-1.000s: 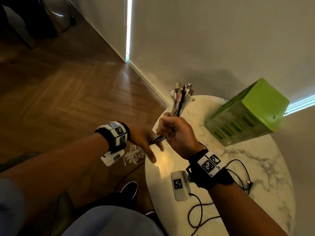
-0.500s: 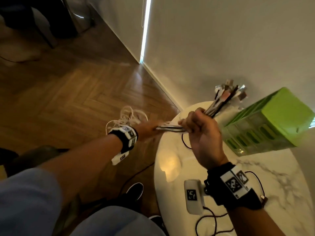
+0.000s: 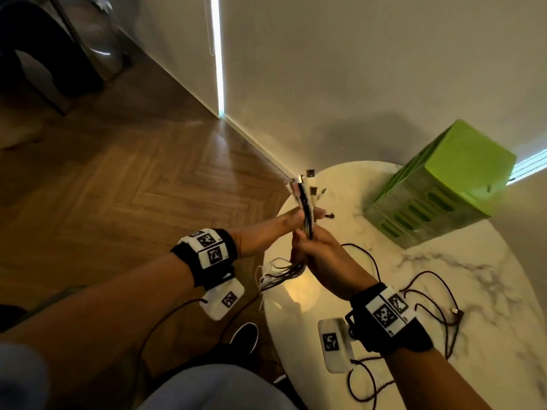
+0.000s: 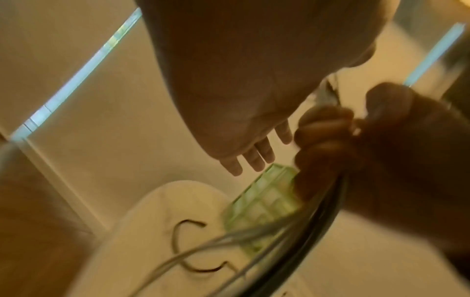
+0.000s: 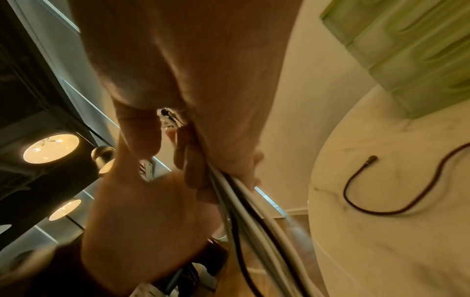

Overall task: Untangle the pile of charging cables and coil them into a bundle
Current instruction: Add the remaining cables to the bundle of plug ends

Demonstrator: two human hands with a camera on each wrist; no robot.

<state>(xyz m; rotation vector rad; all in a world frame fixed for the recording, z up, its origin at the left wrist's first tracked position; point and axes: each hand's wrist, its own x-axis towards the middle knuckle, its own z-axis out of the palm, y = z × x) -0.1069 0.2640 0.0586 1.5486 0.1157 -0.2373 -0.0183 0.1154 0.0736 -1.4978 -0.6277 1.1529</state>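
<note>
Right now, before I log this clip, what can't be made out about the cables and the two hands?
- Head view: the right hand wraps the bunch of grey, white and black charging cables; the count is hidden.
- Head view: the connector types are too small to tell.
- Left wrist view: motion blur smears the cables, and the left hand masks its own contact with them.
- Right wrist view: the cable tails are cut off at the bottom edge.

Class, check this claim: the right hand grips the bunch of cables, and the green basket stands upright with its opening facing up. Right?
Not quite. The right hand does grip the cables, but the head view shows the green basket upside down on the table, closed base up.
</note>
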